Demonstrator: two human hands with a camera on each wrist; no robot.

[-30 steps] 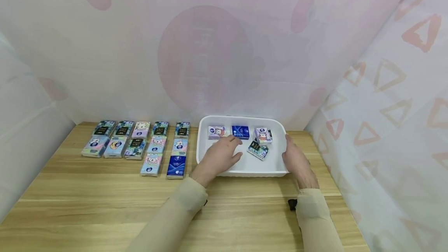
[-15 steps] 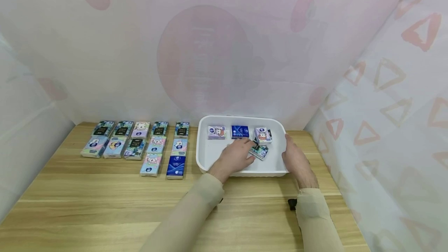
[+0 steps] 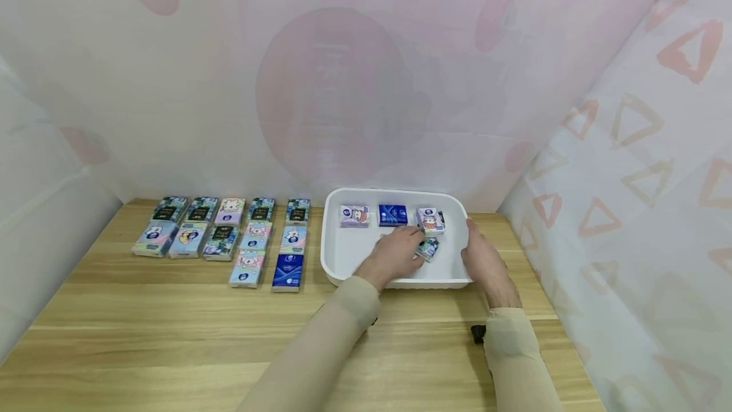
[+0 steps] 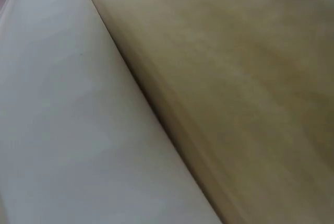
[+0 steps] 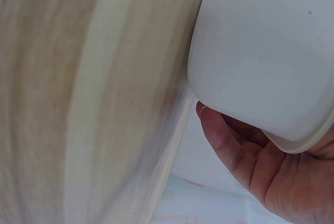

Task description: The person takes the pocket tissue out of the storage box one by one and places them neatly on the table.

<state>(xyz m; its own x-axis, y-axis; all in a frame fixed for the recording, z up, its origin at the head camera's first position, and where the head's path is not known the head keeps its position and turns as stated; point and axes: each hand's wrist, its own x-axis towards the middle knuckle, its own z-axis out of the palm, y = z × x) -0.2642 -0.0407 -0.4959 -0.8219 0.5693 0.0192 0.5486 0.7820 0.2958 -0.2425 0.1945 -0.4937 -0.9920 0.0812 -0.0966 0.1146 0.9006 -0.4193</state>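
Note:
In the head view, the left hand (image 3: pixel 397 252) reaches over the near rim of a white tray (image 3: pixel 343 266), its fingertips on a dark floral packet (image 3: pixel 429 248). The right hand (image 3: pixel 486 264) holds the tray's right side; the right wrist view shows its fingers (image 5: pixel 229 148) curled under the rim against the outer wall. Also in the tray lie a purple cartoon packet (image 3: pixel 354 216), a blue packet (image 3: pixel 393 215) and another purple packet (image 3: pixel 430 220) with a dark one partly beneath it. The left wrist view shows mostly the tray's outer wall (image 4: pixel 78 104).
Left of the tray, several packets stand in columns on the wooden table (image 3: pixel 143 323), the nearest a blue one (image 3: pixel 288 272). A small black object (image 3: pixel 478 334) is beside the right sleeve. Printed white sheets (image 3: pixel 343 100) enclose the back and sides.
The left hand has moved right across the tray, from near the left purple packet to the dark floral packet, now partly covering it. The right hand stays at the tray's side.

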